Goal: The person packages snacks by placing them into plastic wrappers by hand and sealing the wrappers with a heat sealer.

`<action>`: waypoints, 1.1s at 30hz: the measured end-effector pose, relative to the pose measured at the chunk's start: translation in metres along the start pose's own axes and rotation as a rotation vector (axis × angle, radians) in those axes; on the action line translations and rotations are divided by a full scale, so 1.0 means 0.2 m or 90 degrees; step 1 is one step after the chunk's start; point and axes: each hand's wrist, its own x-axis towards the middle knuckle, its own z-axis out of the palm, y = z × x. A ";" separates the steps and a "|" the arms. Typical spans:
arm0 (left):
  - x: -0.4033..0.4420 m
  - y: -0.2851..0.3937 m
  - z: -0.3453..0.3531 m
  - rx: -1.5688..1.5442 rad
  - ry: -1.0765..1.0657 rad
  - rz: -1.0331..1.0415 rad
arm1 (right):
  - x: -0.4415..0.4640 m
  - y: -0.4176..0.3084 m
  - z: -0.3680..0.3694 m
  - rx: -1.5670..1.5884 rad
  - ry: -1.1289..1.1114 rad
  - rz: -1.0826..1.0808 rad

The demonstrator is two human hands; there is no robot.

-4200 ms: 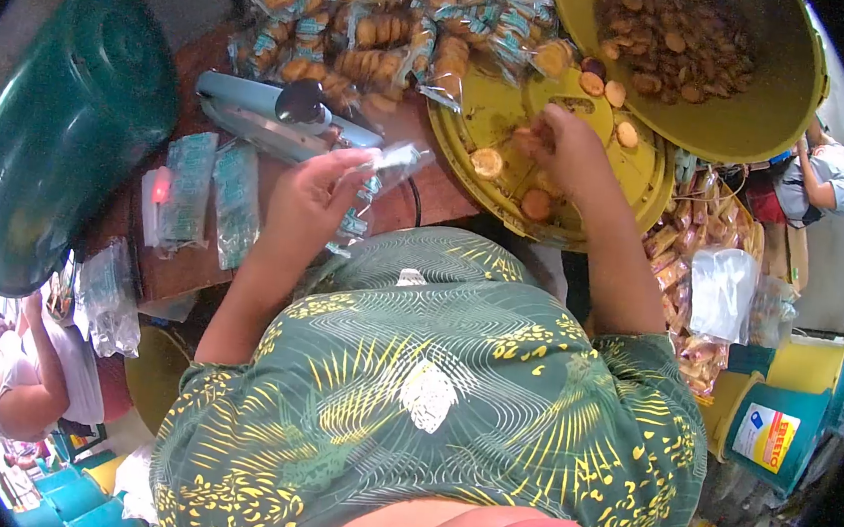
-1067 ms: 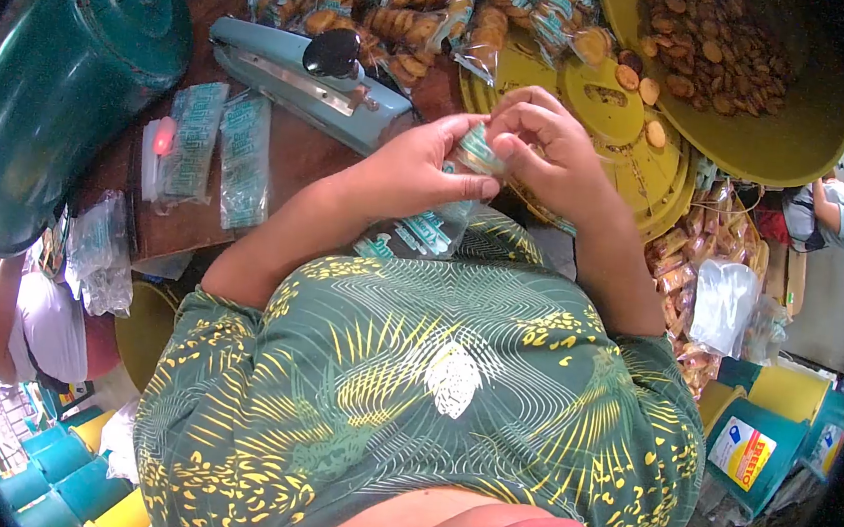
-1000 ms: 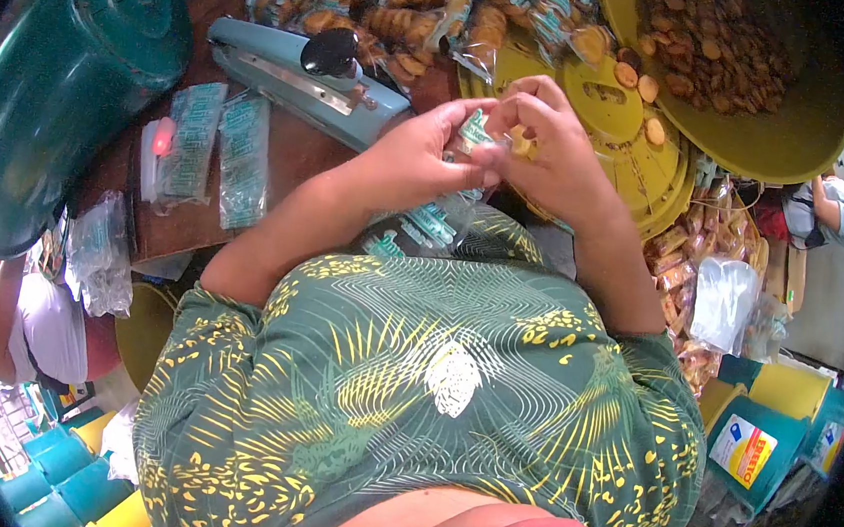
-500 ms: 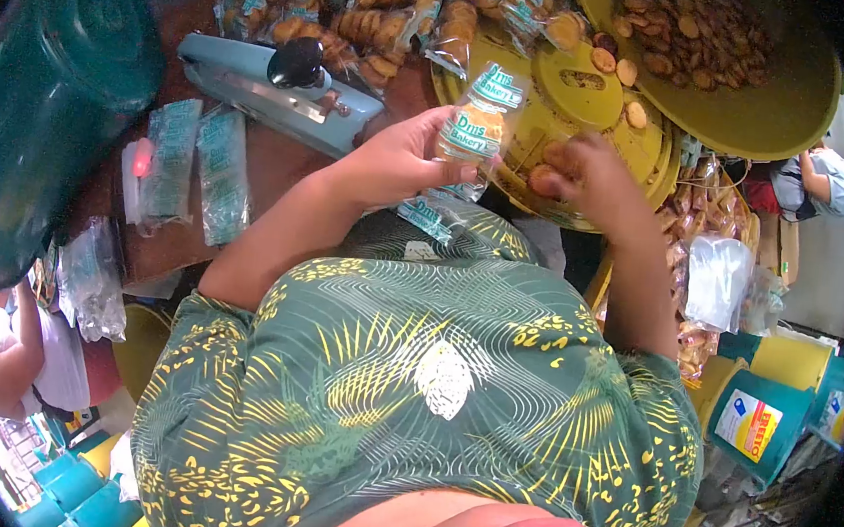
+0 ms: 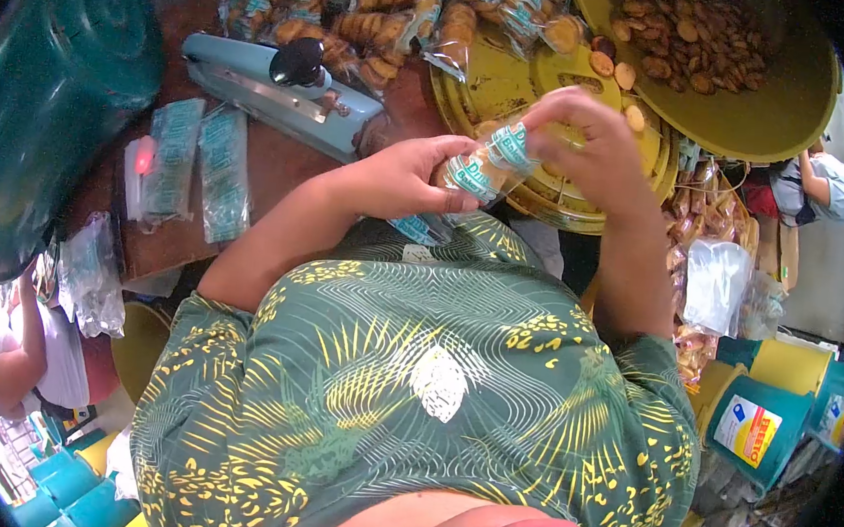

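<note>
My left hand point(image 5: 418, 175) is wrapped around a clear plastic bag point(image 5: 488, 169) with teal bakery lettering and round golden cookies inside. The bag tilts up to the right. At its upper end is my right hand point(image 5: 588, 143), fingers bent and pressed together at the mouth. Whatever those fingers hold is hidden. Beneath both hands lies a yellow lid point(image 5: 488, 84). A few loose cookies point(image 5: 624, 75) rest between it and a yellow basin point(image 5: 796, 116) of browned cookies. Below my left hand, another printed bag point(image 5: 420, 228) shows in part.
A blue sealer point(image 5: 257, 79) with a black knob lies left of my left hand, near flat printed bags point(image 5: 221, 171). Filled cookie packs point(image 5: 378, 19) are heaped at the back. A large green tub point(image 5: 42, 130) stands far left; buckets point(image 5: 759, 424) are at right. Other people appear at both sides.
My right hand has moved up and left from over the yellow lid, where it held a cookie, to the bag's mouth. The bag now leans to the right.
</note>
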 end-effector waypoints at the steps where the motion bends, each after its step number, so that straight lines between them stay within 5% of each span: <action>1: -0.01 0.02 0.01 -0.006 -0.006 -0.009 | 0.02 -0.02 0.03 -0.014 -0.014 -0.023; 3: -0.02 0.01 0.01 0.004 -0.006 0.013 | 0.06 -0.03 0.09 -0.043 -0.041 -0.068; 6: -0.04 0.03 0.00 0.031 0.036 0.050 | 0.06 0.02 0.05 -0.039 0.090 0.053; 12: -0.09 0.09 -0.04 -0.117 0.079 0.071 | -0.22 0.25 0.05 -0.441 -0.091 0.223; 18: -0.08 0.07 -0.07 -0.044 0.080 0.045 | -0.23 0.30 -0.06 -0.353 -0.036 0.354; 21: -0.05 0.06 -0.06 0.004 0.045 0.045 | -0.23 0.35 -0.09 -0.341 -0.018 0.301; 24: -0.04 0.03 -0.06 0.069 0.027 0.049 | -0.20 0.32 -0.13 -0.128 -0.011 0.338; 27: -0.04 0.04 -0.04 0.090 0.013 0.042 | -0.10 0.18 -0.07 0.149 0.129 0.156; 31: -0.03 0.07 -0.02 0.107 -0.007 0.015 | -0.02 0.06 0.07 0.394 -0.001 0.051; 33: -0.02 0.06 -0.01 0.090 -0.016 0.012 | 0.00 0.06 0.08 0.265 -0.084 0.052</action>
